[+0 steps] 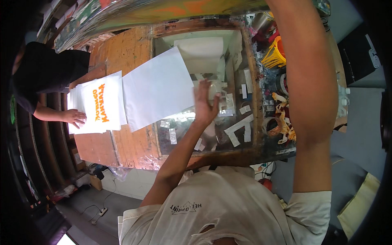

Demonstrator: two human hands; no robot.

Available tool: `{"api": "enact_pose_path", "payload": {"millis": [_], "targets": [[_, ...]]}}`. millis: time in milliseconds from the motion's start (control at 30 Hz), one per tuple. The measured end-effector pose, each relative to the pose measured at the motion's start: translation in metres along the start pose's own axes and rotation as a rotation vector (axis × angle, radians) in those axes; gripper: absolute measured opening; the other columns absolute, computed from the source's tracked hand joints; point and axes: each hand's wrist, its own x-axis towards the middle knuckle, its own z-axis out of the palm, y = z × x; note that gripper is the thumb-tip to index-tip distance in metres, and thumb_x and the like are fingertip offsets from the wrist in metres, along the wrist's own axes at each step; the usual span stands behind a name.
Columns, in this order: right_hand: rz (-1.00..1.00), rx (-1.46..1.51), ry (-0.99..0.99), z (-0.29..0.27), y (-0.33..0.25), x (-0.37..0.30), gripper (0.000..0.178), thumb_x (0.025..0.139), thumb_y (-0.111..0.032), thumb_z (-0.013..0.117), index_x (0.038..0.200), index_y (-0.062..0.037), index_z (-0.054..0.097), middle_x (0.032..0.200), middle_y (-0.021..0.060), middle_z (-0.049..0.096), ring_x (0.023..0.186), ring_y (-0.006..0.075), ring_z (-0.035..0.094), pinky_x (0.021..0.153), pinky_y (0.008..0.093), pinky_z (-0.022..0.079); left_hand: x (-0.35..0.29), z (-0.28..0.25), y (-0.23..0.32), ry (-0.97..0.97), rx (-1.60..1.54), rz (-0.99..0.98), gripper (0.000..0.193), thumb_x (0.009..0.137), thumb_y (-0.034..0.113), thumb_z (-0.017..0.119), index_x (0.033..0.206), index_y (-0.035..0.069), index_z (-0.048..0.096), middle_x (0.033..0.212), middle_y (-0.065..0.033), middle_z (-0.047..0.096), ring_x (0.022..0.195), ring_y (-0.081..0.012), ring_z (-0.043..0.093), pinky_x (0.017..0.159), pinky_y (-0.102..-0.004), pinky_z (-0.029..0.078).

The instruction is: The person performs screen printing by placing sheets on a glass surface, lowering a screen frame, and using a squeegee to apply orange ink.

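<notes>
My left hand [207, 104] is over a glass panel [183, 141] set in the wooden table, its fingers apart and slightly blurred. It is beside the right corner of a blank white sheet [157, 87]; whether it touches the sheet I cannot tell. That sheet lies slanted from the glass onto the wood, near a stack of white sheets [116, 90] with orange print on top. My right arm [312, 81] stretches up past the top edge, its hand out of view. Across the top is a raised screen frame [143, 18], greenish with orange patches and wrapped in clear plastic.
At left, another person's hand [75, 117] rests on the printed stack. Pieces of light tape [239, 128] are stuck on the glass. Along the right side stand a yellow paint-covered tub [275, 53], a tape roll [271, 125] and stained rags [283, 118]. Shelving [45, 139] is at far left.
</notes>
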Motion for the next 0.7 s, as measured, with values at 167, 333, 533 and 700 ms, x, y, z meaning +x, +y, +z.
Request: {"api": "enact_pose_path", "payload": {"millis": [167,333,533,700], "targets": [[0.399,0.5,0.041,-0.005,-0.003,-0.006,0.042,0.088,-0.022,0.054,0.107,0.0085,0.074,0.111,0.0298,0.072,0.102,0.0401,0.072,0.099,0.0458,0.053,-0.01,-0.078,-0.04,0.103,0.737,-0.3,0.059,0.101,0.041,0.056,0.152,0.012,0.051,0.168,-0.0235,0.027,0.156,-0.0521,0.009,0.116,-0.0776,0.0],[0.465,0.648,-0.007,-0.02,-0.004,-0.01,0.053,0.088,-0.03,0.05,0.114,0.0106,0.072,0.119,0.0314,0.07,0.109,0.0408,0.07,0.098,0.0441,0.054,0.006,-0.059,-0.047,-0.048,0.631,-0.028,0.062,0.103,0.049,0.052,0.156,0.017,0.048,0.169,-0.0228,0.023,0.154,-0.0583,0.004,0.11,-0.084,0.0],[0.496,0.693,-0.073,-0.029,-0.01,-0.015,0.047,0.087,-0.024,0.053,0.112,0.0096,0.073,0.116,0.031,0.071,0.106,0.04,0.071,0.095,0.0446,0.055,0.012,-0.003,-0.015,-0.108,0.713,0.046,0.061,0.104,0.049,0.049,0.157,0.019,0.046,0.169,-0.0206,0.022,0.153,-0.0586,0.004,0.11,-0.085,0.002],[0.241,0.186,-0.132,-0.032,-0.025,-0.02,0.04,0.087,-0.016,0.051,0.109,0.0072,0.075,0.114,0.0303,0.071,0.104,0.0402,0.071,0.091,0.0478,0.056,0.008,0.015,0.013,-0.192,0.692,0.011,0.059,0.106,0.045,0.047,0.158,0.018,0.043,0.169,-0.0198,0.021,0.156,-0.0506,0.007,0.111,-0.0843,0.003]]}}
